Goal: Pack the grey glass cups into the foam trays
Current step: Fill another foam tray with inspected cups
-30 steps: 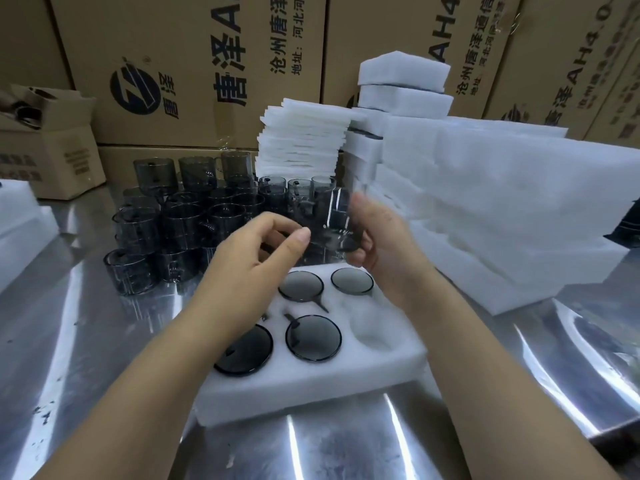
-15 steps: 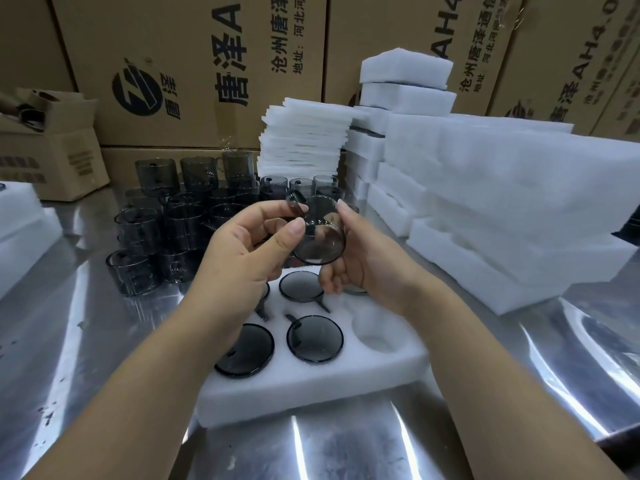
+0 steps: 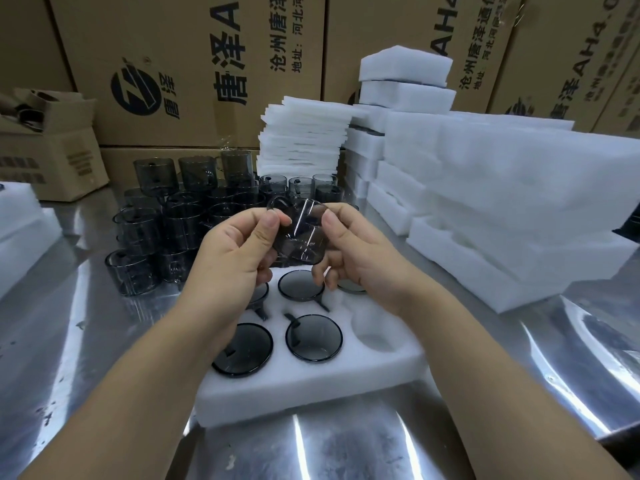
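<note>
the cups [image 3: 194,220] are smoky grey glass, glossy and see-through. the tray [image 3: 311,396] and the stacked blocks [image 3: 502,209] are soft matt white foam. the table [image 3: 346,448] is shiny scuffed metal. the boxes [image 3: 194,64] are matt brown cardboard.

In tray [image 3: 311,403], far-left cup [image 3: 262,295] mostly behind left hand [image 3: 235,251]; far-right cup [image 3: 348,286] partly behind right hand [image 3: 363,258]. Print on box [image 3: 194,64] cut off at top edge.

A packing warehouse: printed shipping cartons [image 3: 194,71] stacked behind a steel table [image 3: 69,323].
</note>
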